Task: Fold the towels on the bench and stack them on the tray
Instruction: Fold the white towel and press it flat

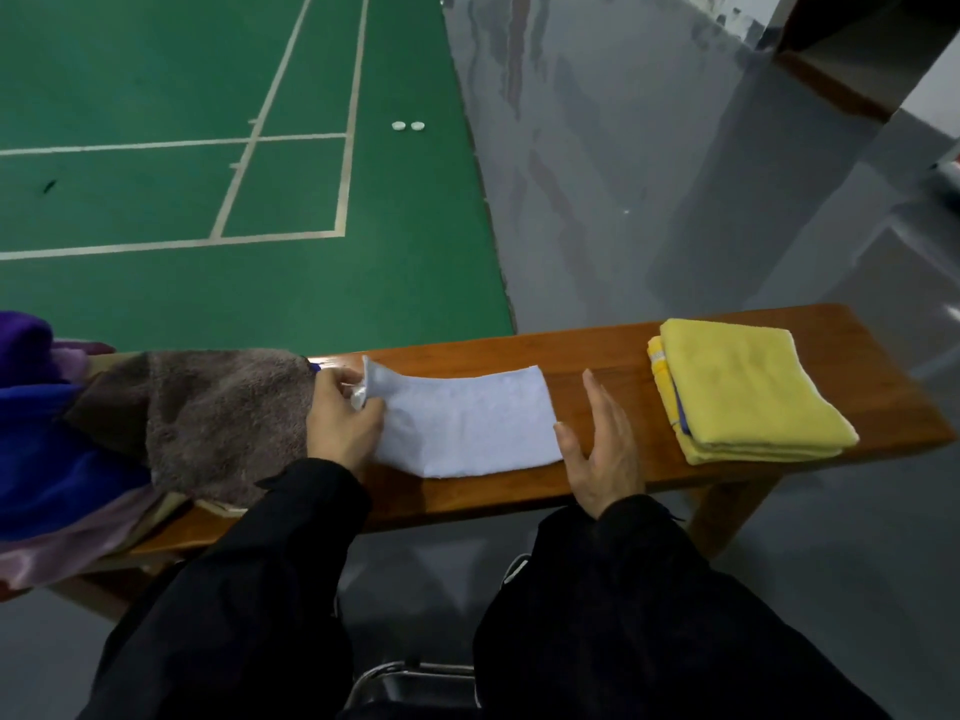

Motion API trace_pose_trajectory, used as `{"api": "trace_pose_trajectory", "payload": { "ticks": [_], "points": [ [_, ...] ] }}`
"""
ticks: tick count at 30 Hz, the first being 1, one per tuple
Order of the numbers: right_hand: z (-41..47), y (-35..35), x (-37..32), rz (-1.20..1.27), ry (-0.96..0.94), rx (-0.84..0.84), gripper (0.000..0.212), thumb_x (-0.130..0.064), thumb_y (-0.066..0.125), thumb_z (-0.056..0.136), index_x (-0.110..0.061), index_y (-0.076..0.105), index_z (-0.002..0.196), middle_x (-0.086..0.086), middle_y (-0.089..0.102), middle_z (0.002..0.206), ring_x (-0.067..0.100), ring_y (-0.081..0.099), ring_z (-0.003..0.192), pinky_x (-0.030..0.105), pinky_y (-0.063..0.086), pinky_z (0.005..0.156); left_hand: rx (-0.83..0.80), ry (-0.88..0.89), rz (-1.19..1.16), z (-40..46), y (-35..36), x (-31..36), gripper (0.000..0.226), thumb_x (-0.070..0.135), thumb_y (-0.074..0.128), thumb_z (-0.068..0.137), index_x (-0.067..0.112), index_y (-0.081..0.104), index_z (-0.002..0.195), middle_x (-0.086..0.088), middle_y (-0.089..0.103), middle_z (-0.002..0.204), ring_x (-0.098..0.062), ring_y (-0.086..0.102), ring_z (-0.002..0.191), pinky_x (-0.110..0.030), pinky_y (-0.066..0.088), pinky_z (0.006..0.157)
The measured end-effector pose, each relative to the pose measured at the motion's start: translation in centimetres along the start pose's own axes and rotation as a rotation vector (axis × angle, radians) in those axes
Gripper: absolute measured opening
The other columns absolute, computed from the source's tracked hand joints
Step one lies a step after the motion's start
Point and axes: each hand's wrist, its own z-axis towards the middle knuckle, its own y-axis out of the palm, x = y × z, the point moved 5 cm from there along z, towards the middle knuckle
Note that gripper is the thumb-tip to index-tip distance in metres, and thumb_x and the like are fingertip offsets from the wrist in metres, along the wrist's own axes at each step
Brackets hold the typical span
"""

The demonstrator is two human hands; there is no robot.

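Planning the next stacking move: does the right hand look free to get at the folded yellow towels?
Probably yes. The right hand is open, holding nothing, with only bare bench between it and the folded yellow towels.

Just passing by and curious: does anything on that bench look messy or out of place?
Yes. At the left end, the unfolded towels sprawl in a heap, spilling over the bench edge. The folded yellow stack sits directly on the wood; no tray shows.

Towel (467,423) left of stack (748,392)
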Motion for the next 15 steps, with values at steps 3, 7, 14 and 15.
{"api": "trace_pose_trajectory", "payload": {
  "ticks": [3, 7, 14, 15],
  "points": [
    [0.0, 0.1, 0.1, 0.008, -0.002, 0.018, 0.075, -0.066, 0.038, 0.095, -0.033, 0.022, 0.161, -0.003, 0.032, 0.165, 0.015, 0.032, 0.148, 0.036, 0.027, 0.115, -0.014, 0.059, -0.079, 0.1, -0.2, 1.9, 0.045, 0.003, 0.062, 0.084, 0.019, 0.049, 0.124, 0.007, 0.058, 0.098, -0.018, 0.060, 0.091, -0.032, 0.048, 0.083],
    [-0.1, -0.1, 0.0, 0.026, -0.023, 0.038, 0.073, -0.062, 0.041, 0.097, -0.030, 0.024, 0.161, -0.002, 0.035, 0.164, 0.015, 0.034, 0.147, 0.034, 0.029, 0.116, -0.070, 0.151, -0.087, -1.0, 2.6, 5.3, 0.047, 0.004, 0.064, 0.088, 0.017, 0.047, 0.130, 0.003, 0.060, 0.103, -0.009, 0.061, 0.085, -0.019, 0.048, 0.072],
    [-0.2, -0.3, -0.2, 0.021, -0.040, 0.033, 0.074, -0.062, 0.038, 0.098, -0.027, 0.025, 0.161, -0.003, 0.036, 0.163, 0.013, 0.034, 0.147, 0.035, 0.033, 0.118, -0.249, 0.216, 0.092, -2.9, 11.3, 8.1, 0.053, 0.006, 0.064, 0.087, 0.016, 0.044, 0.136, -0.003, 0.060, 0.118, -0.023, 0.065, 0.099, -0.035, 0.055, 0.086],
    [-0.1, -0.3, -0.2, 0.019, -0.042, 0.037, 0.073, -0.062, 0.038, 0.098, -0.027, 0.025, 0.161, -0.003, 0.037, 0.163, 0.013, 0.035, 0.147, 0.037, 0.034, 0.118, -0.264, 0.224, 0.136, -3.0, 12.3, 8.1, 0.053, 0.008, 0.064, 0.087, 0.014, 0.045, 0.136, -0.003, 0.061, 0.116, -0.026, 0.066, 0.099, -0.037, 0.055, 0.086]
  ]
}}
